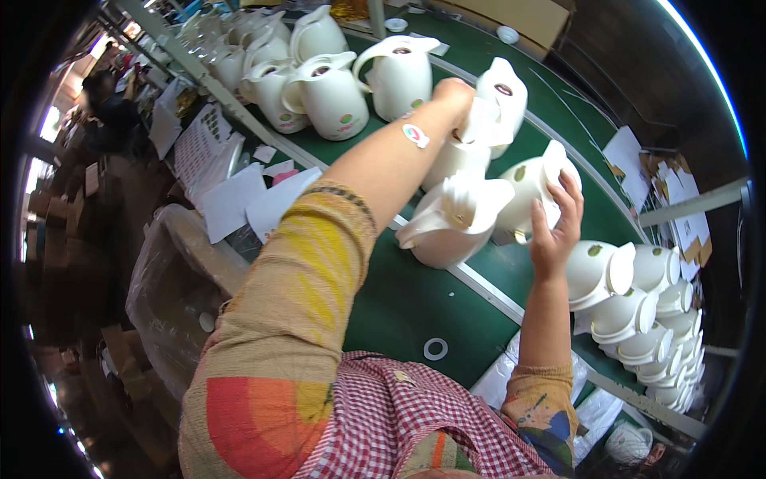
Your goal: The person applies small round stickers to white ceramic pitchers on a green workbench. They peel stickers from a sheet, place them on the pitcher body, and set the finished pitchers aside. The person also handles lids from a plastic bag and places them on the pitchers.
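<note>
My left arm reaches far across the green table, a small sticker (415, 136) on its forearm. My left hand (455, 97) is closed at the top of a white jug (464, 160); its fingertips are partly hidden. My right hand (557, 227) has thumb and fingers around the end of a tilted white jug (523, 188) with a dark green mark on its side. Between my arms, nearer me, stands another white jug (451, 227) with its spout toward the left. Just beyond my left hand is one more white jug (504, 96) with a dark opening on top.
Several white jugs (335, 104) with printed marks stand at the far left. More white jugs (614, 275) lie stacked at the right. Paper sheets (227, 199) and a plastic-lined box (179, 263) are on the left. A white ring (436, 349) lies near me; a metal rail (487, 291) crosses the table.
</note>
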`<state>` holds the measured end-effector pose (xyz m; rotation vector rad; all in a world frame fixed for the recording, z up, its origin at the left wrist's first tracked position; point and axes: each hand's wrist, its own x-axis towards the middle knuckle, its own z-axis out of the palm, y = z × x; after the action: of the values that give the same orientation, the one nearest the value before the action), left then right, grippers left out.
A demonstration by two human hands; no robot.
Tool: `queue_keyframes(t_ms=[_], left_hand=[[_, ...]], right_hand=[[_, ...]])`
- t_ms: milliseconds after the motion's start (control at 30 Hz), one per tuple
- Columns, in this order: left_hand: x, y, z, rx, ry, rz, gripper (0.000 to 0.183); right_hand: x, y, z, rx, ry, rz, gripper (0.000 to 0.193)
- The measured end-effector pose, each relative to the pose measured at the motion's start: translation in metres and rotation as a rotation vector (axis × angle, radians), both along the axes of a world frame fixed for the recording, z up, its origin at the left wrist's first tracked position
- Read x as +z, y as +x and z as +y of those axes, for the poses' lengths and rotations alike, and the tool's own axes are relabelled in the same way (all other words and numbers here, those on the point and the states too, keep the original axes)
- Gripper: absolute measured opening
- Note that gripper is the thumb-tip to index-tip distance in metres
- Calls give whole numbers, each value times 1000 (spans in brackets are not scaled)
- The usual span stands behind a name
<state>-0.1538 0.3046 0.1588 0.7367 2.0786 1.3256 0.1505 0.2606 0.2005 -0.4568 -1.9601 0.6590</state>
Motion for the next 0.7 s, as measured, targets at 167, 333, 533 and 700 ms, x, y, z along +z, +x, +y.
queue_keyframes(t_ms=[167,333,533,700], left_hand=[[64,33,-15,-59,-348,546,33],[50,-13,-91,101,-272,619,24],[22,-47,-367,-27,101,142,24],[-31,-45,-677,570,-185,-102,25]], right_hand=[[14,8,-13,25,-16,58,29],[18,10,-40,155,-4,91,30],[-20,17,-124,414,-298,-59,24],[-41,-73,-262,889,-362,-458,24]])
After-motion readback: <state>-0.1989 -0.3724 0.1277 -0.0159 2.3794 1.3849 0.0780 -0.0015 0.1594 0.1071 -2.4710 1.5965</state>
